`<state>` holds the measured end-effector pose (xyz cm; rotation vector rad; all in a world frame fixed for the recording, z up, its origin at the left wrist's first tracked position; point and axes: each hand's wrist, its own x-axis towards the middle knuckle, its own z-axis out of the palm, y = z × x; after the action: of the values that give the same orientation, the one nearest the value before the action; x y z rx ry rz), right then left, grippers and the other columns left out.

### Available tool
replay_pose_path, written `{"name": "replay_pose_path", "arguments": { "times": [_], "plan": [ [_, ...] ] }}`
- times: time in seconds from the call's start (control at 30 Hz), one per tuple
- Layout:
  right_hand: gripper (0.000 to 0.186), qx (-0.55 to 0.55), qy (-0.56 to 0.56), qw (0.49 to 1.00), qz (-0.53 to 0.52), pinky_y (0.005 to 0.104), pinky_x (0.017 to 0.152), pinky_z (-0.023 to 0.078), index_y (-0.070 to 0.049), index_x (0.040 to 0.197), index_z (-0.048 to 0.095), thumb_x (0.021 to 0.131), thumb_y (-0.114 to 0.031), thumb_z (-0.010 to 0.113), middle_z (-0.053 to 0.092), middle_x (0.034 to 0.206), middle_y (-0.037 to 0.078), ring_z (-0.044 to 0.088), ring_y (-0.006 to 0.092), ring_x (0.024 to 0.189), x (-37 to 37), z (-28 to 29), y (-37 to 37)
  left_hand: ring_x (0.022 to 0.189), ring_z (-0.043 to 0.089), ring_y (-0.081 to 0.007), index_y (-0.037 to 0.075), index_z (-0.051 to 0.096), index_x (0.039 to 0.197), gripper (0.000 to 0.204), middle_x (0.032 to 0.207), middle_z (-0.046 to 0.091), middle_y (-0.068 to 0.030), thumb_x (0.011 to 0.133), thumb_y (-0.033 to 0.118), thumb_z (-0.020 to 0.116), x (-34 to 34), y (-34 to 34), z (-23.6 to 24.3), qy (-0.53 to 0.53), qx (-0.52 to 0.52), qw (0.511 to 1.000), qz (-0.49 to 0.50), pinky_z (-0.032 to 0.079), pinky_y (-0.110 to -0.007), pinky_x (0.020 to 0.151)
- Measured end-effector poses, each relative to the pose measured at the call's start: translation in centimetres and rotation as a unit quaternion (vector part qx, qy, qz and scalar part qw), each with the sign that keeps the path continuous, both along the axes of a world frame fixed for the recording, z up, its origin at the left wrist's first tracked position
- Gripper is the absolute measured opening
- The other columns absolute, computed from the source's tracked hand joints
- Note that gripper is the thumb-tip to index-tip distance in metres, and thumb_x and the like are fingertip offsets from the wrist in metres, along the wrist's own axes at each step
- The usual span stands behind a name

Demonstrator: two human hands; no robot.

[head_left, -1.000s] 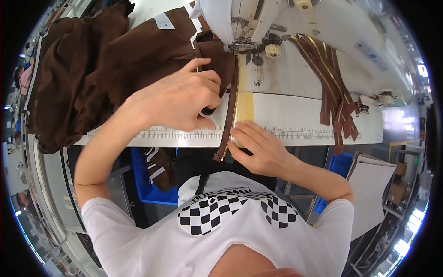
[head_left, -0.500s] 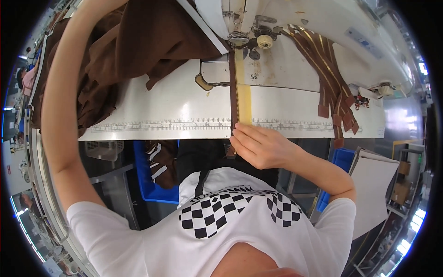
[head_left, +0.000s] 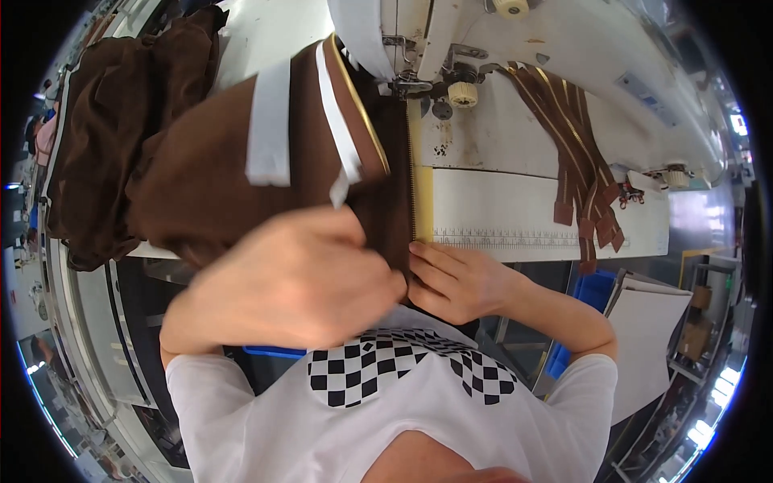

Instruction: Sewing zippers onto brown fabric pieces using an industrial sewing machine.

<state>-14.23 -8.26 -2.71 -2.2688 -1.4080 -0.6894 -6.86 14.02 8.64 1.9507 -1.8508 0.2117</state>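
The right hand [head_left: 460,279] has its fingertips pinched together on the lower end of the brown zipper [head_left: 411,177], at the worktop's front edge. The left hand [head_left: 298,274] is blurred, its fingers curled in front of the brown fabric panel [head_left: 241,173] and close to the right hand's fingertips; whether it grips the cloth I cannot tell.

The zipper runs straight up from the right hand to the presser foot [head_left: 411,84] of the sewing machine [head_left: 531,40], with the panel along its left side. A grey strip [head_left: 270,125] and a narrower white strip [head_left: 338,117] show on the panel, beside an edge with gold teeth.

Just right of the zipper, a yellow strip [head_left: 423,201] lies on the white worktop [head_left: 515,201], above a printed ruler scale [head_left: 515,238]. Farther right, a bundle of brown zippers [head_left: 573,145] hangs past the front edge. At far left sits a heap of brown fabric [head_left: 105,129].
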Motion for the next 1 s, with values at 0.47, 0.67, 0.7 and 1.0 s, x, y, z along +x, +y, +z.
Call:
{"name": "replay_pose_path", "arguments": {
  "times": [0.47, 0.67, 0.7, 1.0],
  "plan": [
    [0.017, -0.075, 0.024, 0.997, -0.004, 0.0344, 0.083, 0.058, 0.003, 0.083, 0.065, 0.07, -0.008, 0.065, 0.067, 0.089, 0.015, 0.067, 0.0277, 0.09, -0.5, 1.8, 0.3, 0.062, 0.055, -0.015, 0.0, 0.066, 0.082, 0.016, 0.067, 0.053, -0.0022, 0.067, 0.005, 0.067, -3.1, 0.5, -8.2, 0.103, -0.051, 0.989, 0.092, 0.044, -0.027, 0.062],
    [0.016, -0.08, 0.018, 0.996, -0.024, 0.0346, 0.083, 0.057, 0.002, 0.084, 0.066, 0.071, -0.006, 0.065, 0.067, 0.09, 0.014, 0.067, 0.0272, 0.091, 0.9, 1.7, 0.5, 0.059, 0.053, -0.0141, 0.002, 0.066, 0.078, 0.009, 0.064, 0.051, -0.0007, 0.07, 0.005, 0.067, -1.8, 0.4, -9.0, 0.05, -0.057, 0.991, 0.113, 0.042, -0.027, 0.059],
    [0.016, -0.073, 0.024, 0.997, -0.032, 0.0347, 0.083, 0.057, 0.002, 0.085, 0.066, 0.071, -0.006, 0.066, 0.067, 0.091, 0.014, 0.067, 0.027, 0.092, 1.1, 1.6, 0.5, 0.059, 0.053, -0.0141, 0.002, 0.066, 0.078, 0.009, 0.064, 0.051, -0.0007, 0.07, 0.005, 0.067, -1.5, 0.4, -9.0, 0.049, -0.06, 0.991, 0.114, 0.042, -0.027, 0.059],
    [0.018, -0.066, 0.042, 0.988, -0.132, 0.0326, 0.078, 0.055, -0.001, 0.087, 0.066, 0.07, -0.008, 0.067, 0.066, 0.096, 0.009, 0.066, 0.0218, 0.089, 3.1, 1.6, 1.0, 0.055, 0.05, -0.0145, 0.004, 0.066, 0.074, 0.008, 0.062, 0.047, -0.0007, 0.067, 0.006, 0.069, 2.2, -0.4, -10.4, 0.031, -0.094, 0.989, 0.11, 0.04, -0.028, 0.055]
  ]
}}
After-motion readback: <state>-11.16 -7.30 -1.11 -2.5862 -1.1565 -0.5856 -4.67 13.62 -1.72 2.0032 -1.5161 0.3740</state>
